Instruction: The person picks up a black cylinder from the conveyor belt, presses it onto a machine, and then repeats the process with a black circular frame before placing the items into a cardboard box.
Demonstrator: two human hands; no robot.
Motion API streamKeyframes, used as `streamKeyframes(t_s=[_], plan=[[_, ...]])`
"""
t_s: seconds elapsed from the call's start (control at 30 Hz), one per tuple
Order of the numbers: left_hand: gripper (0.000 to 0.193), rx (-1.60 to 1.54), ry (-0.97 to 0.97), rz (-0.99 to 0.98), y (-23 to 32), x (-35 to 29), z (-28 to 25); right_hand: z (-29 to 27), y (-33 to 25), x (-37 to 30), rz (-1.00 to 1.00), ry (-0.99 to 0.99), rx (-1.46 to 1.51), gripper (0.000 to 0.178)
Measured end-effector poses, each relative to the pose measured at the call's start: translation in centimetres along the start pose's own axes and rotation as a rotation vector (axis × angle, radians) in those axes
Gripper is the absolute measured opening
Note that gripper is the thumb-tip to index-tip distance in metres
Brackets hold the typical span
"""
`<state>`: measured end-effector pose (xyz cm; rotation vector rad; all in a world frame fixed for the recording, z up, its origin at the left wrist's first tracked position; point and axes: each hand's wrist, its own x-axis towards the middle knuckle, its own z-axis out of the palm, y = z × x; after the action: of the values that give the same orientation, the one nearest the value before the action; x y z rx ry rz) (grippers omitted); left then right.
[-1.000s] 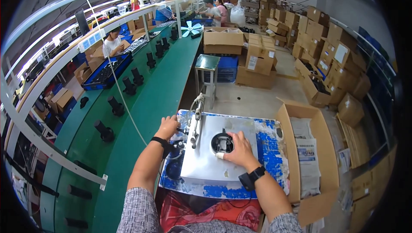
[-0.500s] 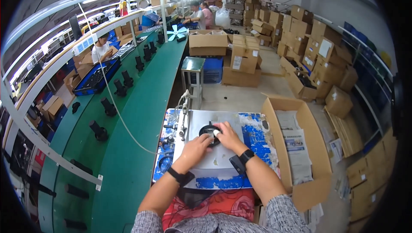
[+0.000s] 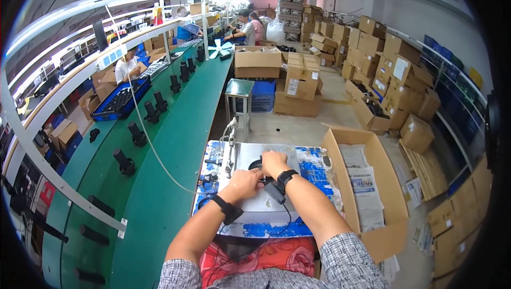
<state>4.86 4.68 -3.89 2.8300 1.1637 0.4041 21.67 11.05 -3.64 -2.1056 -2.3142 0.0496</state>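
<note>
A: Round part?
B: Black round part, one. Place: on the silver metal plate, mostly hidden under the hands; its far-left rim shows.

A: Hands?
B: Two. Left hand: fingers curled at the part's near side. Right hand: bent over the part from the right, fingers out of sight. Whether either grips it, I cannot tell.

A: Nearby?
B: Metal fitting, left of the part, on the plate's left side. Open cardboard box, right of the worn blue-and-white table.

A: Risks?
B: Three, in my judgement. Slip: the plate looks smooth, so uneven pressure could slide the part. Snag: the cord off the right wrist hangs loose and could catch on the plate's edge. Pinch: the fingers crowd together, view blocked.
</note>
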Motion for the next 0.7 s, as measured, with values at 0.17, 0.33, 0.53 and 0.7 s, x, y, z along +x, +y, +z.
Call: streamKeyframes(t_s=[0.17, 0.33, 0.53, 0.7], plan=[[0.029, -0.02, -0.023, -0.043, -0.5, -0.1, 0.6, 0.1, -0.4, -0.9, 0.011, 0.093, 0.023, 0.026], [0.033, -0.134, 0.059, -0.084, -2.0, -1.8, 1.7, 2.1, -1.8, 0.5, -0.038, 0.154, 0.033, 0.026], [0.035, -0.184, 0.063, -0.083, -1.1, -1.6, 1.1, 0.5, -0.2, -0.4, -0.076, 0.096, 0.013, 0.051], [0.037, -0.184, 0.525, 0.106, -0.5, -9.6, -4.8, 0.1, 3.4, -3.4, -0.176, 0.277, 0.276, 0.043]])
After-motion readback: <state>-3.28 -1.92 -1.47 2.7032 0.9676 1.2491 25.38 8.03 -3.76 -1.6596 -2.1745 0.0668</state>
